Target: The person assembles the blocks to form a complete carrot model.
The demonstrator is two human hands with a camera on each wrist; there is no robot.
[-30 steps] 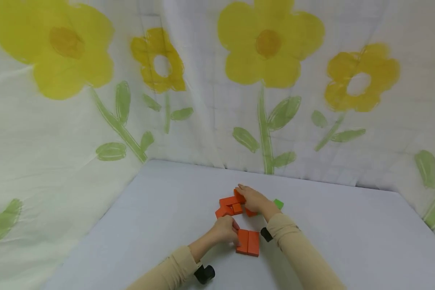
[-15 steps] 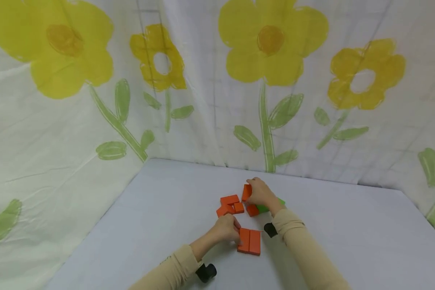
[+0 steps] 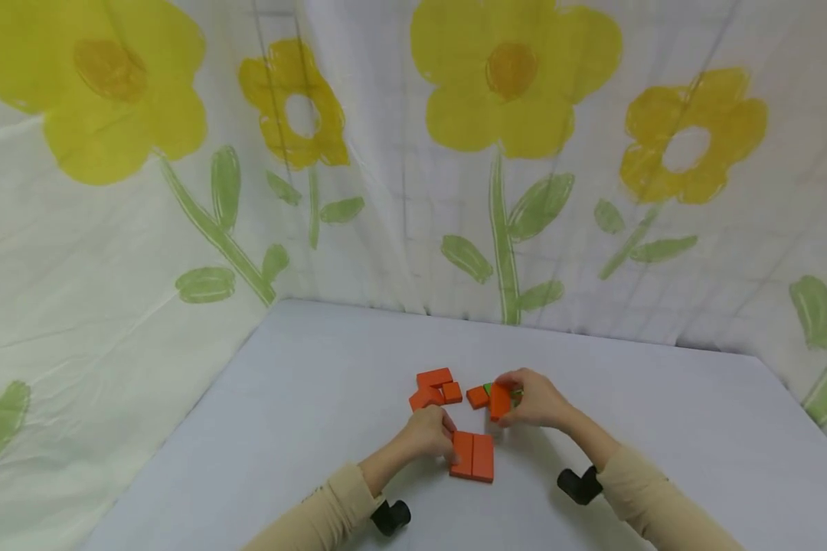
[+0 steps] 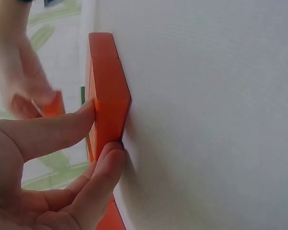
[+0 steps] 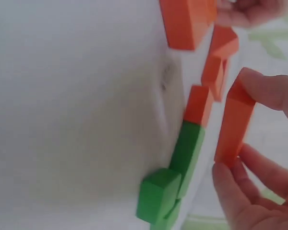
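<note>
White table: orange blocks, green blocks lying on it.

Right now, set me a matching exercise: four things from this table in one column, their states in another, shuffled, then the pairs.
Things:
1. right hand
2. left hand
3. green blocks
4. pair of flat orange blocks

States:
A. lie on the table behind the lifted block
B. pinches an orange block held upright
C. lie side by side, touching
D. fingers press on the flat pair's edge

Pairs: 1-B, 2-D, 3-A, 4-C
</note>
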